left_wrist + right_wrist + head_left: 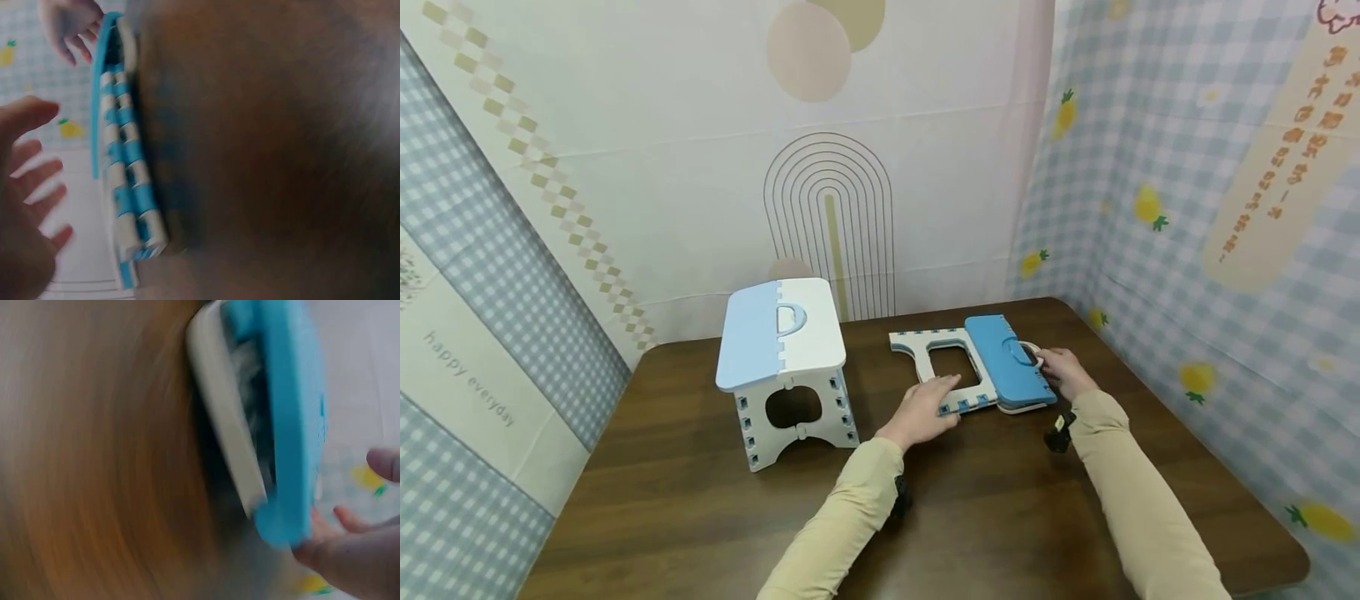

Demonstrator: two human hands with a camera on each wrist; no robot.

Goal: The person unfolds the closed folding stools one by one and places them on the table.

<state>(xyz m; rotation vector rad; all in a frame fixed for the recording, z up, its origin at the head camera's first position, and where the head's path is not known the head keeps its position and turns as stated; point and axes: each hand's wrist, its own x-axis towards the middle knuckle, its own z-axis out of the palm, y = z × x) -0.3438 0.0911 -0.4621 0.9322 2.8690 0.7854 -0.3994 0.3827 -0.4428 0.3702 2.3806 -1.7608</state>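
A folded plastic step stool (pixel 1011 367), with a blue top and white legs, lies flat on the table at the right. Over the near edge of its white leg frame is my left hand (pixel 925 412), and the left wrist view shows its fingers spread apart, gripping nothing. My right hand (pixel 1062 372) is at the stool's outer edge beside the raised white carrying handle (pixel 1032 350). In the right wrist view its thumb stands away from the fingers (pixel 322 528), which reach the blue edge. Blur hides whether they touch the stool.
An unfolded stool (pixel 782 333) with a light blue and white top stands upright to the left. Both stools are on a dark brown wooden table (pixel 700 533). Patterned cloth (pixel 955 208) hangs behind the table and along both sides.
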